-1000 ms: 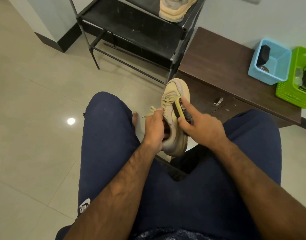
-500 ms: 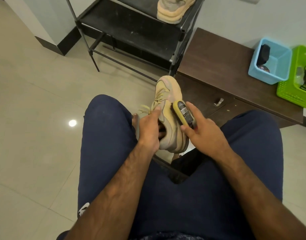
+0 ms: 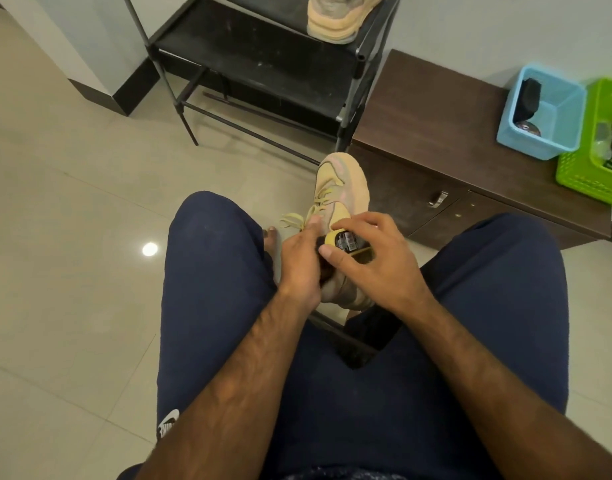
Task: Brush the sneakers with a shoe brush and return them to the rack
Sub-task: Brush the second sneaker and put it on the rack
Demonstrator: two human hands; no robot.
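You are in the brushing step. Your left hand (image 3: 299, 268) grips the sneaker (image 3: 342, 188) at its collar, toe pointing away from you, held up off the floor (image 3: 72, 202). Your right hand (image 3: 373, 268) holds the yellow brush (image 3: 346, 241), with the fingers (image 3: 363, 221) curled over its far edge and the thumb pinching the near one. The brush lies across the shoe just behind the laces; its bristles are hidden beneath it. The other sneaker (image 3: 339, 15) sits on the rack (image 3: 263, 57) ahead, well apart. Next, I judge, you need a firm stroke toward the toe while the left hand steadies the shoe. Then turn it to reach the sides before it goes beside its pair.
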